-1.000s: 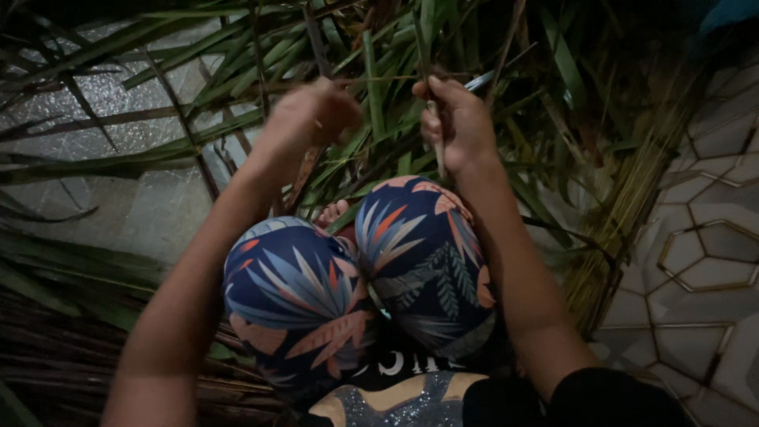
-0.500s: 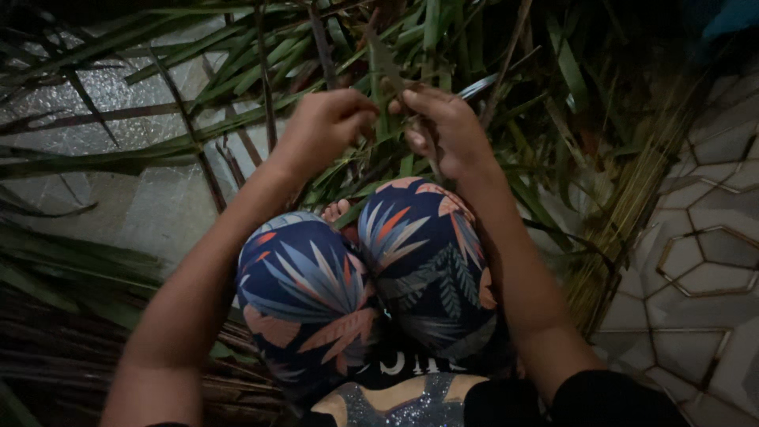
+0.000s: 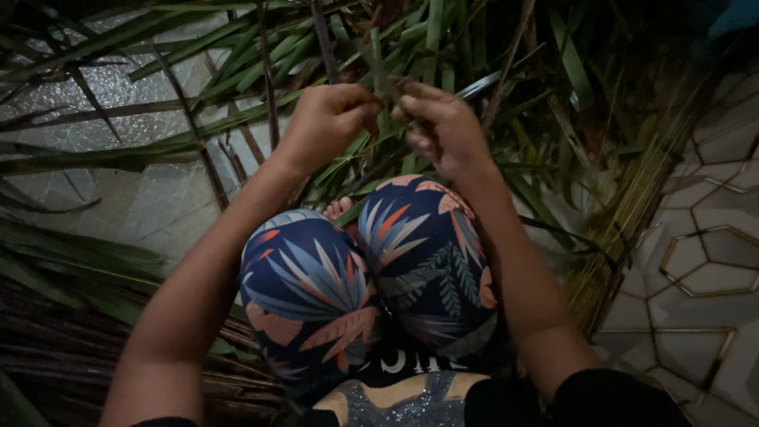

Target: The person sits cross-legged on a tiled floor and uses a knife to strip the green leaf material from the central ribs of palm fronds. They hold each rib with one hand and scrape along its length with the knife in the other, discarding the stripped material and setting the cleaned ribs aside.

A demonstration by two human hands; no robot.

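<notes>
glossy floor tiles, printed cloth trousers

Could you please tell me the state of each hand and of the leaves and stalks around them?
left hand: fingers pinched shut on the green leaf strip.
right hand: fingers closed on the same strip; a thin blade seems to poke out beyond it.
green leaf strip: held upright between both hands.
loose leaves: scattered on the floor.
stripped stalks: lying bundled at the right.

A narrow green leaf strip stands upright, pinched at its base.
</notes>
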